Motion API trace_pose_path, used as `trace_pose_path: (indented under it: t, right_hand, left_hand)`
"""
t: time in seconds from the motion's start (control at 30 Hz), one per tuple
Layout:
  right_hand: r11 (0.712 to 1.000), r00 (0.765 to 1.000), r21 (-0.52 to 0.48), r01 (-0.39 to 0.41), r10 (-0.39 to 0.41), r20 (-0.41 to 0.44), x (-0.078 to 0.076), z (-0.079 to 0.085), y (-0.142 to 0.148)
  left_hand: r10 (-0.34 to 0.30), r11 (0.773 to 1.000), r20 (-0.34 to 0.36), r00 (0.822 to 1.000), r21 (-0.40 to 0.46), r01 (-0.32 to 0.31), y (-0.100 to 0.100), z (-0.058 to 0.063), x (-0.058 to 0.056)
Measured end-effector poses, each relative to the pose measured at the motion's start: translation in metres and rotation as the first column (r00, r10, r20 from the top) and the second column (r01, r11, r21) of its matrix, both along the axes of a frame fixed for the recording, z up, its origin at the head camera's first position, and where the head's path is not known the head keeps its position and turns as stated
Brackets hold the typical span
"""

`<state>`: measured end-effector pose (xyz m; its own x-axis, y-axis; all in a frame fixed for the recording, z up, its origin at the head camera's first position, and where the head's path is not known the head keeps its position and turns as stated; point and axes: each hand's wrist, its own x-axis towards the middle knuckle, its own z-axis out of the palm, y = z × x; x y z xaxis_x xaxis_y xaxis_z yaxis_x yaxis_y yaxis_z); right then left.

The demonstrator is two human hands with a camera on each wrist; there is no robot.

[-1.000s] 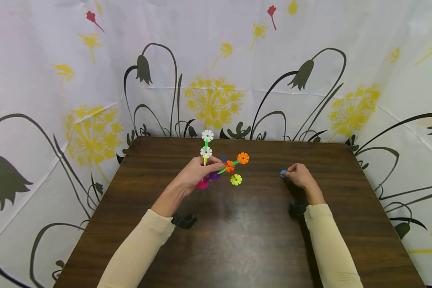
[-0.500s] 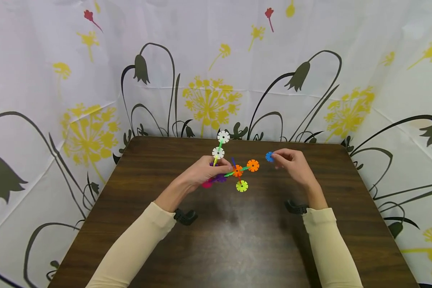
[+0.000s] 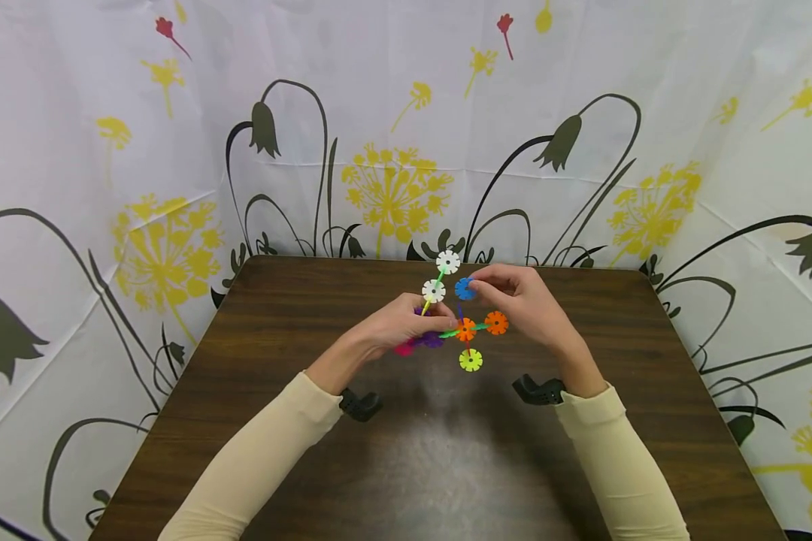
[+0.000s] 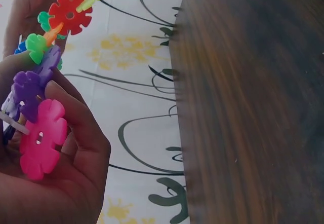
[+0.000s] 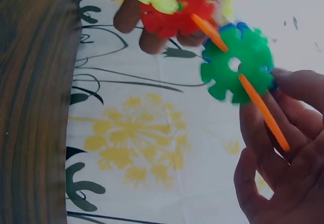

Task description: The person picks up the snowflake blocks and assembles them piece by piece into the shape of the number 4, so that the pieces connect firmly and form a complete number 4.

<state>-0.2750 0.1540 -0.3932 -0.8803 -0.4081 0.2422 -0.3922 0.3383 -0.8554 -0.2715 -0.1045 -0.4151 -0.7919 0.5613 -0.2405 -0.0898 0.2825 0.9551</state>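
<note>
In the head view my left hand (image 3: 406, 321) grips a built figure of notched, flower-shaped interlocking discs held above the table. Two white discs (image 3: 434, 291) stand up from it; an orange disc (image 3: 496, 323) and a yellow disc (image 3: 471, 360) branch right and down. The left wrist view shows a pink disc (image 4: 44, 139) by the palm, purple discs (image 4: 49, 64) between the fingers, and a red disc (image 4: 70, 14) farther out. Between thumb and fingertips my right hand (image 3: 526, 300) pinches a light blue disc (image 3: 465, 288), right at the top of an edge-on dark blue disc (image 3: 459, 310).
The dark wooden table (image 3: 419, 466) lies beneath both hands. A white cloth (image 3: 392, 113) printed with flowers hangs behind its far edge and along the sides. Each wrist carries a black camera mount (image 3: 360, 406).
My right hand has lifted the light blue disc off the table and carried it left to the figure. My left hand has moved right with the figure.
</note>
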Motion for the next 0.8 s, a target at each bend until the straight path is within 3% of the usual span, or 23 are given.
trace_pose_path:
  t: [0.33,0.8]
  right_hand:
    - [0.995,0.996,0.053,0.085,-0.086,0.015,0.009,-0.005,-0.009]
    - [0.998,0.998,0.039,0.057,-0.058,0.031,0.013,-0.009,0.003]
  left_hand:
    - [-0.013,1.0,0.008,1.0,0.0,0.013,0.005,-0.002,0.001]
    - [-0.027,1.0,-0.005,1.0,0.016,0.027,0.01,-0.006,0.003]
